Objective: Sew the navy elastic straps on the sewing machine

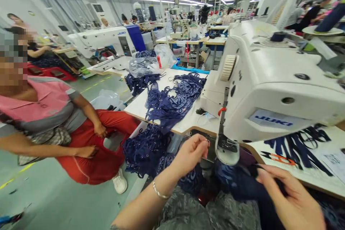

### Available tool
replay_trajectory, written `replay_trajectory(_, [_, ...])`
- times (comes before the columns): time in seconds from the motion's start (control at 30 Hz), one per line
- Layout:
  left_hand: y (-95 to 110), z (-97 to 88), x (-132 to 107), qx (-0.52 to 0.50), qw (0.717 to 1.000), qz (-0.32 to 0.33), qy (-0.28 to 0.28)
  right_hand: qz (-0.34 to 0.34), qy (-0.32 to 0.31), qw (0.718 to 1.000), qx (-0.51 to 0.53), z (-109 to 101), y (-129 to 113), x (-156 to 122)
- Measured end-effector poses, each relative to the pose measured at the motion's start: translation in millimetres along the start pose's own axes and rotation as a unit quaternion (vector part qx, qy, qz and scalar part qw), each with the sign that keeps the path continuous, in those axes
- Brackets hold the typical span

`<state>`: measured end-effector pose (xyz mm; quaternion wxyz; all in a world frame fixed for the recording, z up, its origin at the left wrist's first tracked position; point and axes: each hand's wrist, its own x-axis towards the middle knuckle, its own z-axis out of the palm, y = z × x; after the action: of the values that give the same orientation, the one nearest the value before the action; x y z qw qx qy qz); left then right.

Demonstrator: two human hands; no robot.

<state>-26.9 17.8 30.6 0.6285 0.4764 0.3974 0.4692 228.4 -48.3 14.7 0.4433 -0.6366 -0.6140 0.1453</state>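
Observation:
My left hand (192, 152) is raised just left of the sewing machine's needle head (227, 148), fingers pinched together on something too small to make out. My right hand (289, 196) is low at the right, fingers closed on dark navy fabric (239, 183) that lies in my lap under the machine head. A white Juki sewing machine (269, 90) stands on the table (140, 106) in front of me. A pile of navy fabric pieces (172, 97) lies on the table to the machine's left and spills over the edge (145, 149).
A person in a pink top and red trousers (67, 129) sits on the left. A clear plastic bag (151, 63) lies at the table's far end. More navy pieces (299, 143) lie right of the machine. Rows of sewing stations and workers fill the background.

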Motion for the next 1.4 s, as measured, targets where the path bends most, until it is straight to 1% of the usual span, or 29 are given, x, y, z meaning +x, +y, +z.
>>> replay_trajectory(0.07, [0.5,19.8,-7.1,0.076,0.997,0.003,-0.03,-0.097,-0.015,0.995,-0.006,13.4,-20.0,-0.6])
replay_trajectory(0.13, [0.8,31.6,-11.7,0.171,0.984,0.031,-0.045,-0.179,-0.021,0.984,-0.009,25.2,-36.2,1.3])
replay_trajectory(0.2, [-0.8,37.7,-14.2,0.248,0.965,0.069,-0.053,-0.232,-0.024,0.972,-0.022,32.7,-44.6,3.3])
replay_trajectory(0.27, [-4.3,39.9,-15.3,0.314,0.941,0.114,-0.056,-0.258,-0.03,0.964,-0.047,35.6,-46.3,4.2])
replay_trajectory(0.33, [-8.7,39.7,-16.0,0.387,0.905,0.17,-0.051,-0.271,-0.034,0.959,-0.078,35.2,-44.8,4.6])
replay_trajectory(0.4, [-11.6,38.5,-16.8,0.467,0.853,0.226,-0.053,-0.277,-0.033,0.955,-0.104,33.6,-42.9,5.1])
replay_trajectory(0.5, [-10.4,37.4,-19.3,0.568,0.768,0.284,-0.081,-0.279,-0.03,0.953,-0.119,31.4,-39.9,5.2])
replay_trajectory(0.57, [-6.9,38.2,-22.8,0.609,0.722,0.309,-0.11,-0.278,-0.034,0.953,-0.112,30.2,-36.2,2.3])
replay_trajectory(0.67, [-5.2,40.2,-31.4,0.643,0.671,0.33,-0.167,-0.277,-0.064,0.954,-0.092,27.2,-25.7,-8.0])
replay_trajectory(0.73, [-9.4,40.6,-38.1,0.649,0.651,0.341,-0.197,-0.284,-0.096,0.951,-0.081,24.4,-16.0,-16.7])
replay_trajectory(0.77, [-13.0,40.2,-41.3,0.65,0.647,0.346,-0.2,-0.288,-0.116,0.947,-0.076,23.2,-10.8,-21.0])
replay_trajectory(0.83, [-21.8,38.1,-47.4,0.652,0.648,0.342,-0.196,-0.293,-0.165,0.939,-0.068,22.4,-1.1,-28.9])
replay_trajectory(0.9, [-30.3,34.4,-52.6,0.648,0.664,0.317,-0.194,-0.282,-0.2,0.936,-0.06,24.7,6.3,-36.6])
replay_trajectory(0.93, [-33.8,32.2,-54.8,0.645,0.674,0.302,-0.195,-0.268,-0.208,0.939,-0.058,26.8,8.9,-40.4])
replay_trajectory(1.0, [-38.8,27.9,-58.5,0.638,0.69,0.283,-0.194,-0.218,-0.217,0.949,-0.065,32.0,11.4,-46.7])
replay_trajectory(1.07, [-41.4,24.0,-60.9,0.635,0.695,0.278,-0.19,-0.158,-0.238,0.955,-0.076,36.9,11.0,-50.0])
replay_trajectory(1.13, [-42.6,20.3,-62.2,0.63,0.698,0.282,-0.191,-0.134,-0.251,0.957,-0.065,40.7,8.9,-50.3])
replay_trajectory(1.23, [-44.3,15.3,-63.2,0.623,0.701,0.292,-0.19,-0.138,-0.245,0.959,-0.03,44.7,4.5,-49.3])
replay_trajectory(1.27, [-45.0,14.0,-63.4,0.623,0.702,0.291,-0.188,-0.129,-0.242,0.961,-0.026,45.8,3.0,-49.9])
replay_trajectory(1.33, [-46.1,12.1,-63.8,0.62,0.707,0.286,-0.185,-0.088,-0.224,0.97,-0.033,48.2,0.8,-52.9])
replay_trajectory(1.4, [-46.1,11.2,-64.4,0.61,0.715,0.285,-0.186,-0.033,-0.191,0.98,-0.05,50.6,0.3,-57.6])
